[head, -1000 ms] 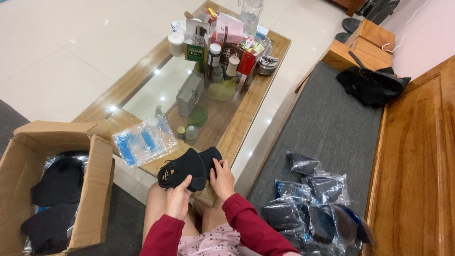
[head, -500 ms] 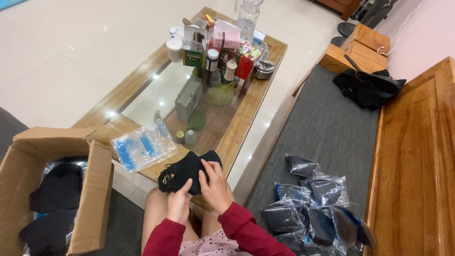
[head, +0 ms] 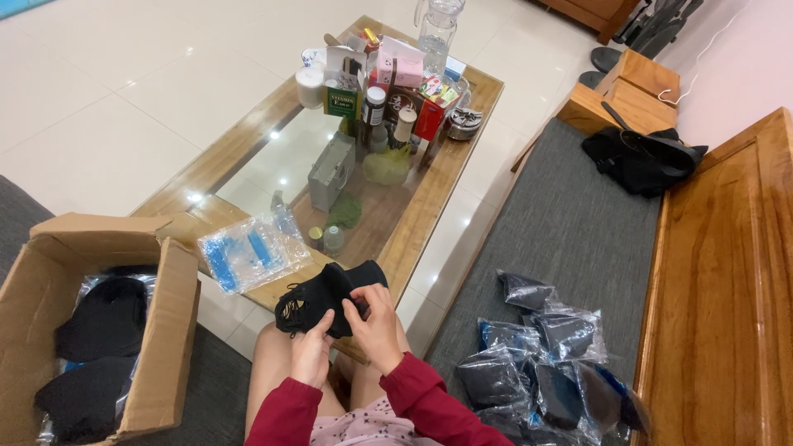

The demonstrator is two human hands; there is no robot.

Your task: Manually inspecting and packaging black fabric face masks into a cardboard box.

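Head view: one black cloth bundle (head: 326,295), with loops of cord at its left end, is held over the near edge of the coffee table (head: 425,215), above the person's knees. It is gripped from below by the left hand (head: 312,351), fingers curled around its underside, and pinched at its middle by the right hand (head: 377,318), fingertips pressed together on the fabric. Both arms are covered by dark red sleeves. One open cardboard box (head: 165,330) is seen at the left on the floor; black cloth pieces in clear wrap are held in it, at least three, though an exact count cannot be made. One clear packet with blue items (head: 248,252) is laid on the table just beside the bundle. A pile of clear bags of black pieces (head: 549,372), roughly seven, is spread on the grey cushion (head: 570,231) at the right. One black bag (head: 644,157) is set at the cushion's far end. One glass jug (head: 435,25) and a crowd of bottles and boxes (head: 380,91) are gathered at the table's far end.
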